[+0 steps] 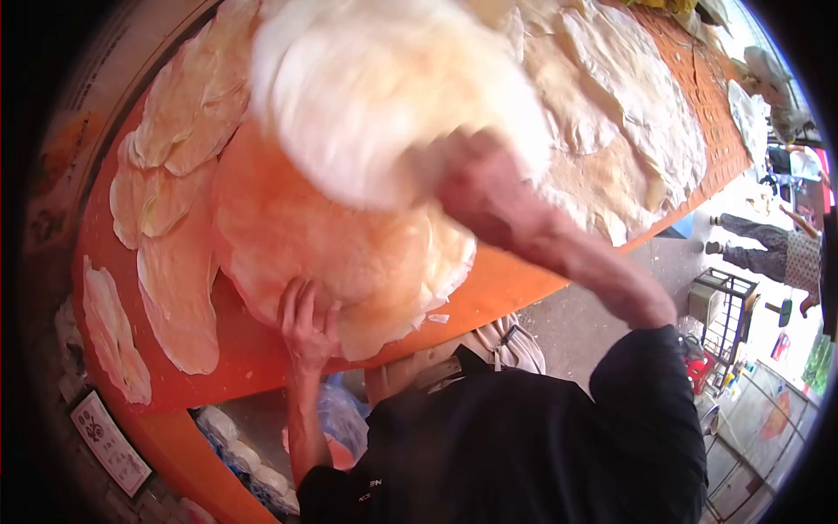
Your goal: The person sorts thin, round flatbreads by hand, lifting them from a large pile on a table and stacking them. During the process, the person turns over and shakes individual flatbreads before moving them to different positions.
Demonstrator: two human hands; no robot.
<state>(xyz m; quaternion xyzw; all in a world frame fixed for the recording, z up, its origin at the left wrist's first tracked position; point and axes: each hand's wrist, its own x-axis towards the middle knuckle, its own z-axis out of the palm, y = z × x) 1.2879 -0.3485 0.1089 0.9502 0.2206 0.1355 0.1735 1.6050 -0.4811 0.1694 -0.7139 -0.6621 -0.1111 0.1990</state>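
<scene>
Right hand (476, 175) in a blur now, fingers apparently clenched on the edge of a pale round sheet (393, 87), over the far side of the pile of sheets (332, 244); at the pile's near-left edge, left hand (307, 325) down, fingers spread! Stuff this thin probably wants a light pinch and a steadied pile. Well left of the pile, past the bench (506, 284), a sign (111, 443) bears characters too small to read.

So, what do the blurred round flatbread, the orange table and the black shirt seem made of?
Round flatbread: probably thin dough, matte, judging by its pale, faintly browned face. Orange table: perhaps painted or plastic-coated, smooth, given its even colour. Black shirt: likely matte fabric, from its soft folds.
</scene>
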